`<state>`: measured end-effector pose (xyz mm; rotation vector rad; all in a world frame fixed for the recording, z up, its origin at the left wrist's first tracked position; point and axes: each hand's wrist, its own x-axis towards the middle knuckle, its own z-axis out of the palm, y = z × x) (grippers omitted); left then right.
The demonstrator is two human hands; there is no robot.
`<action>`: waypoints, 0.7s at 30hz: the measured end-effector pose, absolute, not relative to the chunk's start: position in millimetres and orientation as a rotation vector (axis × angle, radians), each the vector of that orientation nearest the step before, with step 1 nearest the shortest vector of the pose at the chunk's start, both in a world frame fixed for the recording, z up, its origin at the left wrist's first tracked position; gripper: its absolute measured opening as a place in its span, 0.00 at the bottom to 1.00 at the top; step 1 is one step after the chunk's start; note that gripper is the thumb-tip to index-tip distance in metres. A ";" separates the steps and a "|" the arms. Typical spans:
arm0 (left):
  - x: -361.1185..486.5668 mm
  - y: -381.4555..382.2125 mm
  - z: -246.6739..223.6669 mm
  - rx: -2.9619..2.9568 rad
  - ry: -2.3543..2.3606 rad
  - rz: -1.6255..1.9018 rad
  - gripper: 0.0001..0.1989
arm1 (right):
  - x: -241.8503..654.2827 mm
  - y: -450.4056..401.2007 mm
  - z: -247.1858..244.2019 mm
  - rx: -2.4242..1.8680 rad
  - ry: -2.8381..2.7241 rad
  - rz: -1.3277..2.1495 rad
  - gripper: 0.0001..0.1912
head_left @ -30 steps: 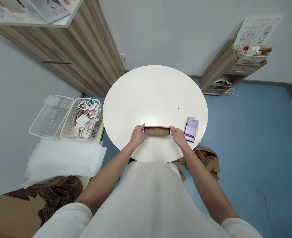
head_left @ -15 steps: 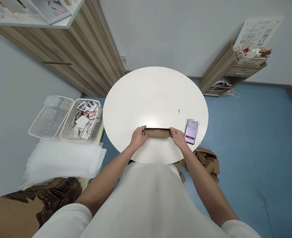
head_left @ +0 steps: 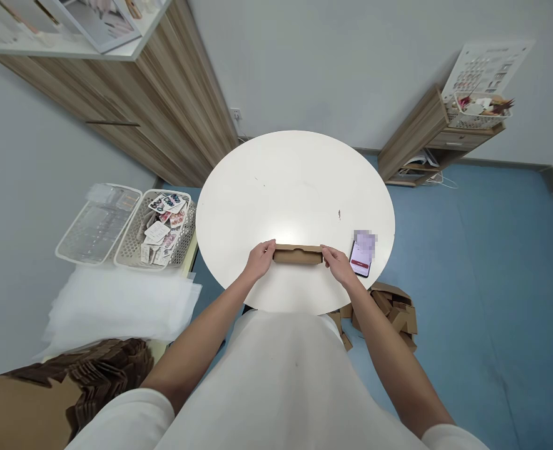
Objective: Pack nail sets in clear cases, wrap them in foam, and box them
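A small, long brown cardboard box is held near the front of the round white table. Its lid is folded over the top, with a notch in the lid's near edge. At the box's left end, my left hand is closed on it, fingers at the upper corner. The right end is gripped by my right hand, thumb and fingers at the corner. Just right of that hand lies a phone with a lit screen, part of it blurred out.
On the left stand a basket of printed cards and a basket of clear plastic packs. White sheets and flattened cardboard boxes lie closer. Folded cardboard boxes sit on the floor beyond the table's right edge.
The box stood open at the top half a second ago; its lid has now come down over it. Both hands stay at the two ends.
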<state>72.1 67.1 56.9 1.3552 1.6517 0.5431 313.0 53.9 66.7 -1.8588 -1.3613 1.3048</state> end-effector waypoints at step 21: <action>62.2 20.9 28.7 1.183 1.354 0.523 0.27 | 306.6 6.4 28.6 -1.632 -1.106 1.491 0.26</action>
